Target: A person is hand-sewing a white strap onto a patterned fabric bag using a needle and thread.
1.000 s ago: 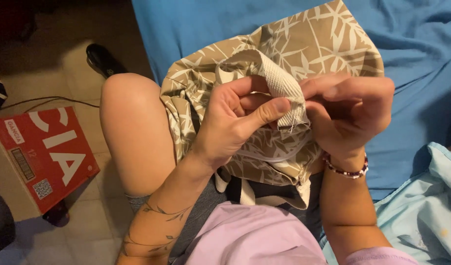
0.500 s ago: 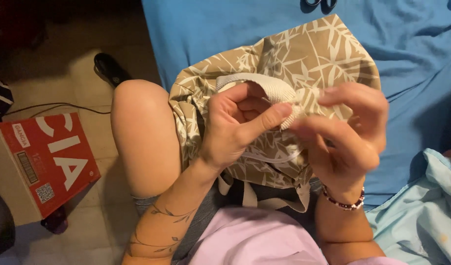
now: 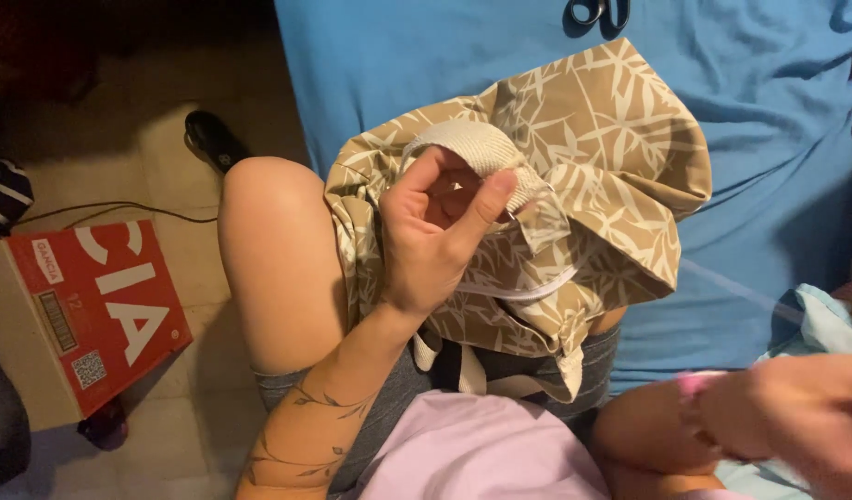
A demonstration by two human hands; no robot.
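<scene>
Blue sheet [image 3: 426, 83] under leaf-print tan fabric [image 3: 611, 176], draped over the lap. Left hand [image 3: 435, 231] pinches its cream ribbed band [image 3: 472, 143]. Right hand [image 3: 796, 417] has let go and drawn back low right, blurred, grip unreadable; a taut thread [image 3: 732, 287] suggests a stitch pulled through.

Your count, kind by kind

You have one tan leaf-printed fabric bag [image 3: 583, 185], one red cardboard box [image 3: 102, 310], one pair of black-handled scissors [image 3: 597, 11], one black shoe [image 3: 213, 139].

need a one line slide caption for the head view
Left hand pinches the cream webbing strap of a tan leaf-print fabric bag on the lap; right hand drawn out to the side.
</scene>
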